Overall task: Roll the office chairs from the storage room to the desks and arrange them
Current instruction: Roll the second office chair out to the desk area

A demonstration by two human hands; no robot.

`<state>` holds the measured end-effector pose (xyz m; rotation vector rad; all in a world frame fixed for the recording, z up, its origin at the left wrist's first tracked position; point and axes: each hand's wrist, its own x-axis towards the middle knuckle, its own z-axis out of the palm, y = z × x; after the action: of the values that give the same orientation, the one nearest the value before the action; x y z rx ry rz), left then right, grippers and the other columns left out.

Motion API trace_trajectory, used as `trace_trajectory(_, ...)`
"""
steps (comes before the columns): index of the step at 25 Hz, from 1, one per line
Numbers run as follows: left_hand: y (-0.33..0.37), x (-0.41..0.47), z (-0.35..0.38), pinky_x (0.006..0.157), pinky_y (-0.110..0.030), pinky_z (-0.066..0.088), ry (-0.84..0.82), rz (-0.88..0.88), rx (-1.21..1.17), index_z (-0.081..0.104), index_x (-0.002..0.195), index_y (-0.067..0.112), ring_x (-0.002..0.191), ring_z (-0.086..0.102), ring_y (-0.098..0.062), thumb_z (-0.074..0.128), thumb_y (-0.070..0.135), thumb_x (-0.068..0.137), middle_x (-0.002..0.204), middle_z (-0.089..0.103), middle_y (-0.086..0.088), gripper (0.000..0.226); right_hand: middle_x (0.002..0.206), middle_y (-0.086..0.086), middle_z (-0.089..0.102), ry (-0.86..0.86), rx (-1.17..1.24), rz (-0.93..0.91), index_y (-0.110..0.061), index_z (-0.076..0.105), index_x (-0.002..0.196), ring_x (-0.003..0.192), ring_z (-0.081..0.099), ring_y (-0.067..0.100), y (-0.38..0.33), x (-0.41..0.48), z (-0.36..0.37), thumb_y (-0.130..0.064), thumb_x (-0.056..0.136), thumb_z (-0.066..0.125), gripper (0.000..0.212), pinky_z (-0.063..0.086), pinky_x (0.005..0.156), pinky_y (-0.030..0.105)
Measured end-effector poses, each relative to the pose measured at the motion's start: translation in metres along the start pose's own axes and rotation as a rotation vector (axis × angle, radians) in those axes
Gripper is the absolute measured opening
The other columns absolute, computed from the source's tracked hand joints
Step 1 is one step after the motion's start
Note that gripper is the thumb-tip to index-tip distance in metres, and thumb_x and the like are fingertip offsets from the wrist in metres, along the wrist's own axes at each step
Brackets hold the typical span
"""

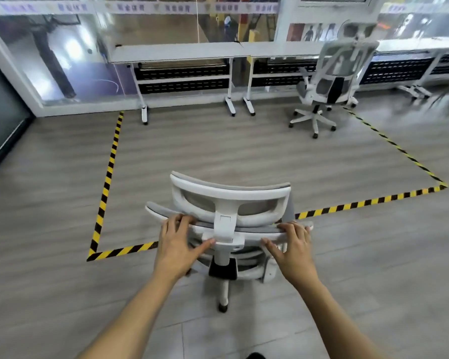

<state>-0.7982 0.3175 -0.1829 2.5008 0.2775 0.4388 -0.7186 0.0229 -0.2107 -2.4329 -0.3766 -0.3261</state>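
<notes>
A white and grey mesh office chair (pixel 228 203) stands right in front of me, its back toward me, on the near line of yellow-black floor tape (pixel 122 251). My left hand (pixel 178 242) grips the top edge of the backrest left of the headrest post. My right hand (pixel 294 248) grips the same edge on the right. A second white chair (pixel 332 81) stands at the right-hand white desk (pixel 283 49). The left desk (pixel 176 51) has no chair at it.
The tape marks a rectangle on the grey plank floor (pixel 218 146) before the desks. A glass wall (pixel 62 47) runs behind the desks. More desk frames (pixel 415 89) stand at the far right. A dark panel (pixel 0 112) lines the left edge.
</notes>
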Motion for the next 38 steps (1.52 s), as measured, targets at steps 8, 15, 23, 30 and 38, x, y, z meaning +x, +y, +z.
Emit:
trace_trajectory(8, 0.018, 0.318, 0.117, 0.104, -0.043, 0.041, 0.003, 0.025, 0.009, 0.05, 0.118, 0.033, 0.12, 0.039, -0.024, 0.057, 0.082, 0.07, 0.128, 0.045, 0.003, 0.068, 0.123, -0.004, 0.047, -0.019, 0.054, 0.085, -0.017, 0.06, 0.116, 0.131, 0.03, 0.018, 0.096, 0.31, 0.046, -0.059, 0.083, 0.068, 0.054, 0.017, 0.123, 0.048)
trace_trajectory(15, 0.036, 0.584, 0.211, 0.108, -0.041, 0.038, 0.001, 0.01, -0.093, 0.053, 0.117, 0.032, 0.126, 0.04, -0.025, 0.068, 0.071, 0.071, 0.13, 0.043, 0.0, 0.062, 0.136, 0.002, 0.049, -0.099, 0.009, 0.094, -0.019, 0.056, 0.123, 0.139, 0.033, 0.021, 0.177, 0.58, 0.094, -0.064, 0.086, 0.06, 0.058, 0.031, 0.117, 0.049)
trace_trajectory(23, 0.027, 0.885, 0.302, 0.101, -0.041, 0.043, 0.007, 0.055, -0.033, 0.05, 0.118, 0.03, 0.122, 0.039, -0.023, 0.061, 0.079, 0.071, 0.126, 0.042, 0.002, 0.068, 0.131, 0.002, 0.052, -0.031, -0.04, 0.087, -0.019, 0.056, 0.121, 0.136, 0.038, 0.022, 0.254, 0.869, 0.169, -0.068, 0.084, 0.055, 0.061, 0.036, 0.113, 0.049)
trace_trajectory(30, 0.024, 1.111, 0.357, 0.106, -0.041, 0.04, -0.038, 0.068, 0.074, 0.05, 0.118, 0.027, 0.123, 0.039, -0.024, 0.049, 0.086, 0.073, 0.128, 0.044, 0.0, 0.073, 0.131, 0.004, 0.051, -0.048, 0.04, 0.119, -0.021, 0.056, 0.116, 0.139, 0.034, 0.025, 0.295, 1.088, 0.217, -0.072, 0.081, 0.057, 0.061, 0.035, 0.112, 0.049)
trace_trajectory(38, 0.047, 1.33, 0.439, 0.107, -0.041, 0.038, -0.014, -0.055, 0.059, 0.049, 0.125, 0.027, 0.126, 0.035, -0.024, 0.06, 0.075, 0.077, 0.133, 0.039, -0.001, 0.069, 0.136, 0.003, 0.05, -0.107, 0.077, 0.056, -0.022, 0.053, 0.118, 0.144, 0.029, 0.022, 0.378, 1.337, 0.264, -0.06, 0.086, 0.063, 0.051, 0.031, 0.116, 0.048)
